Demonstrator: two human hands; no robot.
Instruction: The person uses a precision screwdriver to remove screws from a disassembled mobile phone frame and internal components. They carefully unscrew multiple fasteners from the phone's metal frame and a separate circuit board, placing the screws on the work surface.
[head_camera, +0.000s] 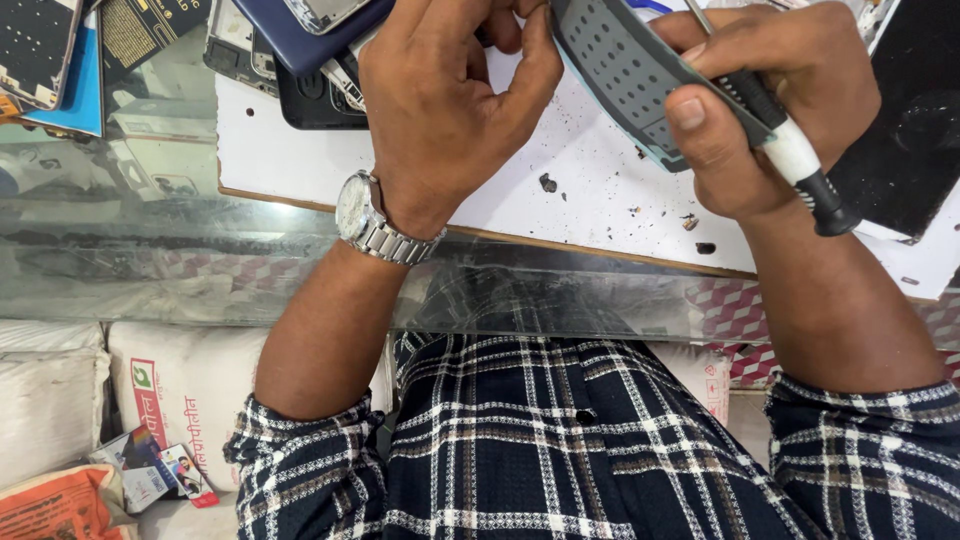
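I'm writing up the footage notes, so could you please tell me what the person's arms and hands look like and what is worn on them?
Both hands are bare. The left hand has a silver metal-link wristwatch at its wrist. The right hand wears nothing. Dark navy shirt sleeves with white checks are rolled to the elbows.

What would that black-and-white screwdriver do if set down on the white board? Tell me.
The screwdriver looks round-barrelled, so it would probably roll if laid loose on the white board. It seems slim and light, pinched easily in the right hand. Its ribbed black grip likely resists slipping in the fingers.
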